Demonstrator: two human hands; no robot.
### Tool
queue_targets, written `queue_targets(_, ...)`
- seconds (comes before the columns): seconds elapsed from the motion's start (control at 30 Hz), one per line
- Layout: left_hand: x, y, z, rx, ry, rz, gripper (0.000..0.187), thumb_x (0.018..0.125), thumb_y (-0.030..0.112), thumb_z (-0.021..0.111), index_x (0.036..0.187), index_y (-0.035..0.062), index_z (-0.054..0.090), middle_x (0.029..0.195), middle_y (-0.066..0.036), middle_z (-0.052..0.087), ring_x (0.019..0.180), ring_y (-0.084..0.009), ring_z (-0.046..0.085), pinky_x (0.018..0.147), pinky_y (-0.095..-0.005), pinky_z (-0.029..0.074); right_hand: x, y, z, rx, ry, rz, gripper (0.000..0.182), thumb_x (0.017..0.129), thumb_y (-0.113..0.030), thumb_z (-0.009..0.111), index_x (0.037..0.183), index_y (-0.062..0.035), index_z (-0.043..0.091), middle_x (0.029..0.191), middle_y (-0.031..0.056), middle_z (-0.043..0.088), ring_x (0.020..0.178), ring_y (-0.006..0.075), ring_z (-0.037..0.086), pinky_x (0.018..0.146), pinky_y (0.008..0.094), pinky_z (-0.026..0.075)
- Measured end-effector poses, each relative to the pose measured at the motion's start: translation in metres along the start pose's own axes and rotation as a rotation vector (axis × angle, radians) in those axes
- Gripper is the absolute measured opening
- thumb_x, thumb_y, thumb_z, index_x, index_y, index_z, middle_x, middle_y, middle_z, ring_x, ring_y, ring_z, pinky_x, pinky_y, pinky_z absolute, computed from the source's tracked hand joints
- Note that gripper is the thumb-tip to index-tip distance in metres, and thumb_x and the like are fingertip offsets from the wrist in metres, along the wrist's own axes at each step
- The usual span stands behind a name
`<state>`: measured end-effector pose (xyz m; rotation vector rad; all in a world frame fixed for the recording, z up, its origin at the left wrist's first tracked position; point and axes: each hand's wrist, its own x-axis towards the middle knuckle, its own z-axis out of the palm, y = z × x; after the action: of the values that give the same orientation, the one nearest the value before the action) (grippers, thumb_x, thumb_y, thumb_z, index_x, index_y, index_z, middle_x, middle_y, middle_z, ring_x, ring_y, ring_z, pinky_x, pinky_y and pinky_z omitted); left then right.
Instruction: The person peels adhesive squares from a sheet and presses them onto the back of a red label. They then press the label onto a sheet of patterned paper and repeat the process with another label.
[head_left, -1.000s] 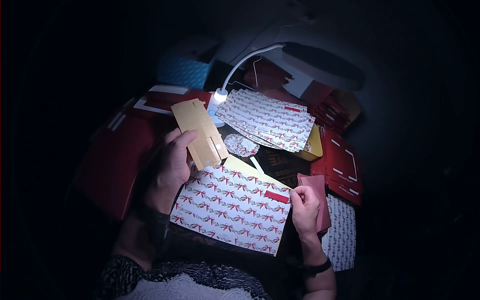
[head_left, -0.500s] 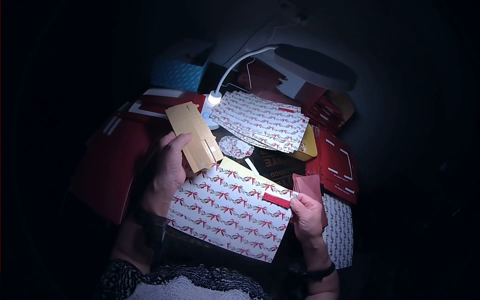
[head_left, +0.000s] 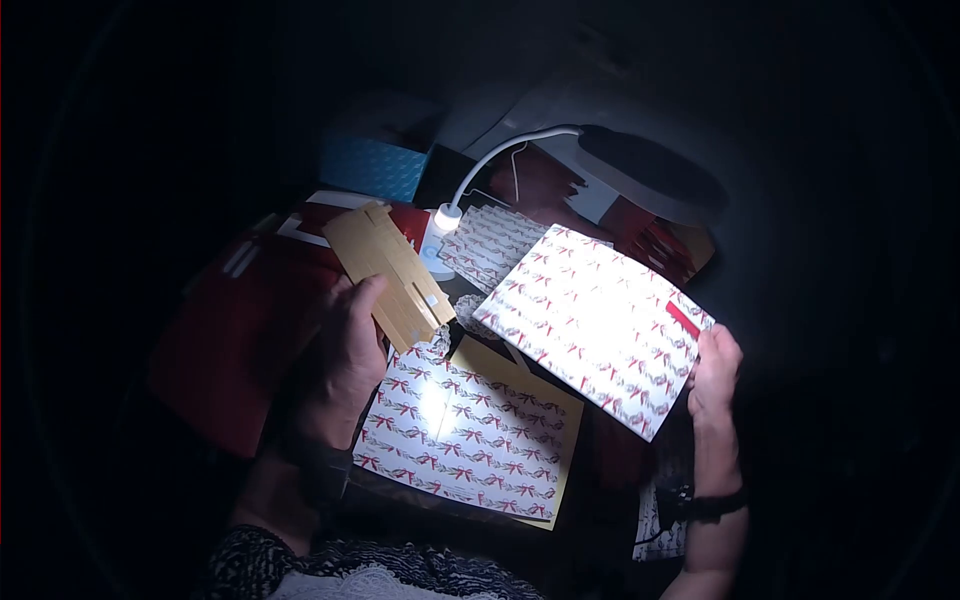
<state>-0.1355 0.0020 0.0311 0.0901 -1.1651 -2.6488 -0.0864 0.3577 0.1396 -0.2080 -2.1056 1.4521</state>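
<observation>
My left hand (head_left: 350, 345) is closed around a bundle of tan paper strips (head_left: 385, 270), thumb on top. On the right, my right hand (head_left: 716, 365) pinches the right edge of a white sheet (head_left: 590, 330) printed with garlands and red bows. That sheet is raised and tilted under the lamp, its middle washed out by glare, with a red label near my fingers. Below it on the table lies a second sheet of the same print (head_left: 470, 450), resting on a pale yellow sheet (head_left: 510, 370) that shows along its upper and right edges.
A desk lamp (head_left: 655, 170) with a bent white neck arches over the back. Behind the raised sheet is a stack of similar printed sheets (head_left: 495, 240). Dark red folders (head_left: 230, 350) lie at left, a blue box (head_left: 375, 167) at the back. More red paper items sit at back right.
My right hand has lifted the printed sheet up and to the right, uncovering another printed sheet and more of the yellow one. My left hand keeps the strips in nearly the same place.
</observation>
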Motion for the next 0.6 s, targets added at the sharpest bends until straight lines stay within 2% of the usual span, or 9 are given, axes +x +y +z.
queue_targets(0.03,0.003,-0.018,-0.021,0.603,-0.147,0.606,0.037,0.093,0.022,0.051,0.12,-0.0031,0.049,0.113,-0.017,0.054,0.104,-0.0247,0.056,0.086,-0.0342,0.049,0.017,0.002,0.004,0.016,0.028,0.022,0.019,0.094,-0.008,0.039,0.08,-0.0023,0.052,0.063,0.0013,0.055,0.039,0.0026,0.04,0.033,0.0203,0.026)
queue_targets(0.07,0.009,-0.028,-0.036,0.603,-0.141,0.61,0.037,0.093,0.022,0.051,0.12,-0.0031,0.049,0.113,-0.017,0.054,0.104,-0.0247,0.056,0.086,-0.0342,0.049,0.031,-0.001,0.007,0.023,0.009,0.072,0.018,0.092,-0.007,0.04,0.079,-0.003,0.05,0.062,0.0008,0.053,0.04,0.0028,0.04,0.034,0.021,0.027)
queue_targets(0.13,0.005,-0.007,-0.035,1.185,-0.234,1.181,0.031,0.091,0.01,0.05,0.119,-0.003,0.048,0.112,-0.021,0.054,0.1,-0.0301,0.057,0.085,-0.0365,0.049,0.055,-0.007,0.023,0.03,0.037,0.13,0.015,0.09,-0.003,0.041,0.079,-0.0017,0.05,0.061,0.0025,0.052,0.04,0.0046,0.04,0.033,0.0222,0.026)
queue_targets(0.17,-0.001,-0.001,-0.028,1.067,-0.293,1.066,0.028,0.09,0.001,0.047,0.118,-0.0035,0.048,0.112,-0.025,0.054,0.098,-0.0344,0.058,0.086,-0.0378,0.049,0.065,-0.004,0.029,0.036,0.029,0.123,0.015,0.09,-0.003,0.041,0.079,-0.0017,0.05,0.061,0.0025,0.052,0.04,0.0046,0.04,0.033,0.0222,0.026)
queue_targets(0.33,-0.005,0.001,-0.023,1.043,-0.288,0.954,0.025,0.091,0.006,0.048,0.115,-0.0042,0.051,0.11,-0.022,0.055,0.097,-0.0318,0.06,0.084,-0.0371,0.05,0.105,0.009,0.064,-0.057,-0.073,0.176,0.013,0.087,0.003,0.041,0.085,0.0041,0.055,0.061,0.0066,0.053,0.039,0.0083,0.04,0.032,0.0242,0.025)
queue_targets(0.4,-0.01,-0.003,-0.015,0.959,-0.282,0.895,0.025,0.092,0.009,0.049,0.113,-0.0041,0.052,0.109,-0.021,0.055,0.097,-0.0298,0.061,0.083,-0.0363,0.05,0.117,0.022,0.069,-0.081,-0.105,0.187,0.014,0.086,0.002,0.044,0.092,0.0012,0.057,0.061,0.0013,0.052,0.04,0.0044,0.039,0.032,0.0218,0.026)
queue_targets(0.47,-0.017,-0.005,-0.005,0.414,-0.12,0.518,0.028,0.093,0.017,0.051,0.112,-0.0029,0.055,0.107,-0.019,0.056,0.098,-0.0253,0.06,0.083,-0.0339,0.05,0.128,0.027,0.082,-0.129,-0.067,0.152,0.018,0.087,0.001,0.043,0.096,0.0029,0.058,0.062,0.0014,0.053,0.04,0.0047,0.039,0.032,0.0222,0.027)
queue_targets(0.57,-0.007,-0.012,-0.032,0.689,-0.354,0.56,0.041,0.093,0.005,0.052,0.131,0.0078,0.036,0.129,-0.022,0.036,0.118,-0.0294,0.045,0.1,-0.0395,0.042,0.159,0.05,0.08,-0.217,-0.042,0.18,0.028,0.088,-0.001,0.043,0.115,0.0046,0.052,0.072,0.0065,0.06,0.044,0.0059,0.044,0.035,0.0209,0.031)
queue_targets(0.6,0.004,-0.016,-0.041,0.819,-0.43,0.77,0.042,0.093,0.006,0.052,0.131,0.0092,0.036,0.133,-0.021,0.034,0.121,-0.0311,0.043,0.101,-0.0398,0.041,0.165,0.053,0.08,-0.255,0.018,0.2,0.035,0.089,-0.002,0.044,0.123,0.0044,0.047,0.078,0.0101,0.065,0.048,0.0065,0.047,0.037,0.0199,0.034)
